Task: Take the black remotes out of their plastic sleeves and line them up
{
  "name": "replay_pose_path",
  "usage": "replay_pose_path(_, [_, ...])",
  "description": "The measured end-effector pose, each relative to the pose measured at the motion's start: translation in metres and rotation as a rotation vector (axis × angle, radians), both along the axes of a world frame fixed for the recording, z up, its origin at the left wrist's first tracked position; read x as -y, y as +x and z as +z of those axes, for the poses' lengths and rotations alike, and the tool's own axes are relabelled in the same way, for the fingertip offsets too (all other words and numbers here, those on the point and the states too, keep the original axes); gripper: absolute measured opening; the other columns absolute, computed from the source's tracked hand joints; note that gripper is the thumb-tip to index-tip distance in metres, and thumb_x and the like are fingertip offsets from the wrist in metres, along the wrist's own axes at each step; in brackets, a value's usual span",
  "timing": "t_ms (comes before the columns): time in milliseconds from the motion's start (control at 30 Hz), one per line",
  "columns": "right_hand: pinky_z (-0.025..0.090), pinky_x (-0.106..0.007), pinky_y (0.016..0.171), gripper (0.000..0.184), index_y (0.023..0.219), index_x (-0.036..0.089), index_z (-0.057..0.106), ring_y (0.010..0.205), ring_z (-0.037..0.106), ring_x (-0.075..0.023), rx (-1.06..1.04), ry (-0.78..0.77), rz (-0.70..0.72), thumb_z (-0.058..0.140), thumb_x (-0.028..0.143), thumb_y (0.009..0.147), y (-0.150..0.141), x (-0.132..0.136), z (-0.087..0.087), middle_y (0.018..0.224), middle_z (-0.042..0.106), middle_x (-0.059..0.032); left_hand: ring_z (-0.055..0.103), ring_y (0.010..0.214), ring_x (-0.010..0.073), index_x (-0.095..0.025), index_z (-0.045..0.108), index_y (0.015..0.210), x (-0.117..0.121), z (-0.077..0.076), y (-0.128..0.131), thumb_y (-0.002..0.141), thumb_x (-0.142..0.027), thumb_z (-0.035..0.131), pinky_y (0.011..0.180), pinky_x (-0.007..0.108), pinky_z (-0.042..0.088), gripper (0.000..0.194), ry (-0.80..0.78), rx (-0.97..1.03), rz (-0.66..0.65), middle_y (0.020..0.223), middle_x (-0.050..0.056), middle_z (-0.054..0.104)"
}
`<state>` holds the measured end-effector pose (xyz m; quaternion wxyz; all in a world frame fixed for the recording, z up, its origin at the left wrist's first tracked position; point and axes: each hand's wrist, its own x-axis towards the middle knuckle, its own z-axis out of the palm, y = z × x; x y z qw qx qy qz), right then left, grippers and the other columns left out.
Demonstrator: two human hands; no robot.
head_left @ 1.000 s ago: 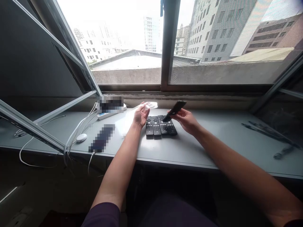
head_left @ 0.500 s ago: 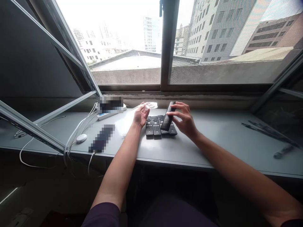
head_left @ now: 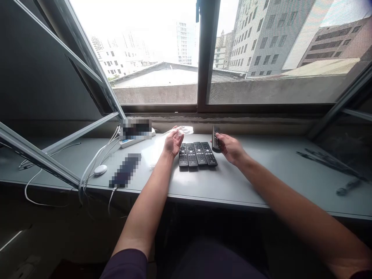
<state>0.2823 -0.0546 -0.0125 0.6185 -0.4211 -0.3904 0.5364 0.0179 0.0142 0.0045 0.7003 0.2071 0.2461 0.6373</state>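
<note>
My right hand is closed on a black remote control, raised and tilted nearly upright at the right of a row, its buttons partly turned toward the hand. Several more black remote controls lie side by side on the grey tabletop, button faces up. Just left of that row is my left hand, fingers curled, with thin clear plastic that looks like a bag at its fingertips. More clear plastic lies beneath and beside the left wrist, its outline faint in the glare.
Left on the table are a blurred-out phone with a cable, a round white puck and a white power strip with cables. A metal frame slants across the left. Dark, thin items lie at right, before the window.
The remote control in my right hand has moved right, off the row, and turned from its back to show its buttons. My left hand stays in place.
</note>
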Motion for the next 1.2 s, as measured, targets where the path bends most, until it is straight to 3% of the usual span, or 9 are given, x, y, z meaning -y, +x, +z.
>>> replay_pose_path(100, [0.070,-0.039,0.073,0.017,0.094,0.026,0.075,0.065,0.068,-0.0185,-0.135,-0.110,0.167,0.090,0.032,0.088,0.004,0.000,-0.003,0.089,0.080,-0.0044,0.078,0.091,0.0131,-0.022,0.069,0.135,0.000,0.001,0.000,0.100,-0.010,0.070,0.075,0.019,0.069,0.037,-0.007,0.014,-0.006,0.122,0.010,0.077])
replay_pose_path(233, [0.070,-0.036,0.078,0.015,0.089,0.026,0.073,0.063,0.065,-0.0151,-0.229,-0.094,0.366,0.087,0.022,0.084,0.000,0.004,-0.003,0.088,0.077,-0.0012,0.078,0.090,0.0129,-0.023,0.069,0.136,0.000,0.000,0.000,0.100,-0.010,0.069,0.075,0.019,0.069,0.038,0.004,0.013,-0.005,0.123,0.010,0.077])
replay_pose_path(433, [0.066,-0.028,0.070,0.010,0.090,0.022,0.073,0.065,0.063,-0.0127,-0.359,-0.148,0.461,0.083,0.024,0.092,-0.006,0.011,0.004,0.087,0.074,-0.0014,0.078,0.091,0.0141,-0.020,0.070,0.131,-0.001,-0.001,0.000,0.101,-0.010,0.068,0.074,0.020,0.069,0.032,0.023,-0.007,-0.003,0.122,0.011,0.076])
replay_pose_path(567, [0.067,-0.027,0.066,0.014,0.106,0.023,0.077,0.073,0.070,-0.0162,-0.317,-0.140,0.416,0.078,0.035,0.100,-0.006,0.012,0.009,0.101,0.080,-0.0055,0.078,0.090,0.0130,-0.022,0.070,0.135,0.001,0.001,0.000,0.101,-0.010,0.067,0.073,0.018,0.068,0.036,-0.001,0.013,-0.002,0.121,0.010,0.076])
replay_pose_path(667, [0.069,-0.028,0.074,0.015,0.113,0.025,0.078,0.087,0.076,-0.0172,-0.224,-0.045,0.387,0.080,0.029,0.098,-0.008,0.014,0.011,0.123,0.081,-0.0052,0.077,0.088,0.0121,-0.023,0.069,0.138,0.001,0.002,0.001,0.101,-0.011,0.068,0.071,0.016,0.067,0.040,-0.019,0.040,-0.010,0.120,0.010,0.076])
replay_pose_path(767, [0.069,-0.032,0.083,0.020,0.112,0.025,0.079,0.099,0.078,-0.0189,-0.163,0.019,0.390,0.085,0.024,0.093,-0.012,0.017,0.012,0.132,0.080,-0.0056,0.076,0.085,0.0113,-0.022,0.069,0.138,0.001,0.002,0.000,0.101,-0.010,0.068,0.072,0.016,0.067,0.039,-0.022,0.040,-0.003,0.117,0.009,0.076])
replay_pose_path(967, [0.064,-0.053,0.103,0.043,0.116,0.029,0.075,0.113,0.079,-0.0276,-0.050,0.169,0.329,0.099,0.028,0.080,-0.009,0.014,0.008,0.129,0.082,-0.0046,0.076,0.085,0.0116,-0.017,0.071,0.128,-0.002,-0.002,0.000,0.101,-0.009,0.067,0.072,0.017,0.067,0.028,0.006,0.018,0.002,0.113,0.010,0.076])
replay_pose_path(1067, [0.057,-0.058,0.114,0.044,0.118,0.030,0.073,0.116,0.079,-0.0280,0.098,0.345,0.219,0.099,0.033,0.082,-0.008,0.011,0.004,0.119,0.084,-0.0035,0.076,0.087,0.0125,-0.017,0.072,0.126,-0.003,-0.004,0.000,0.101,-0.009,0.068,0.072,0.017,0.067,0.027,0.016,0.019,0.000,0.113,0.011,0.076])
replay_pose_path(1200, [0.053,-0.058,0.120,0.014,0.111,0.029,0.078,0.134,0.070,-0.0316,0.592,0.767,-0.074,0.082,0.031,0.098,-0.011,0.016,0.008,0.139,0.075,-0.0083,0.076,0.087,0.0124,-0.017,0.072,0.126,-0.004,-0.004,0.001,0.100,-0.009,0.069,0.073,0.018,0.067,0.028,0.016,0.017,-0.001,0.115,0.011,0.076])
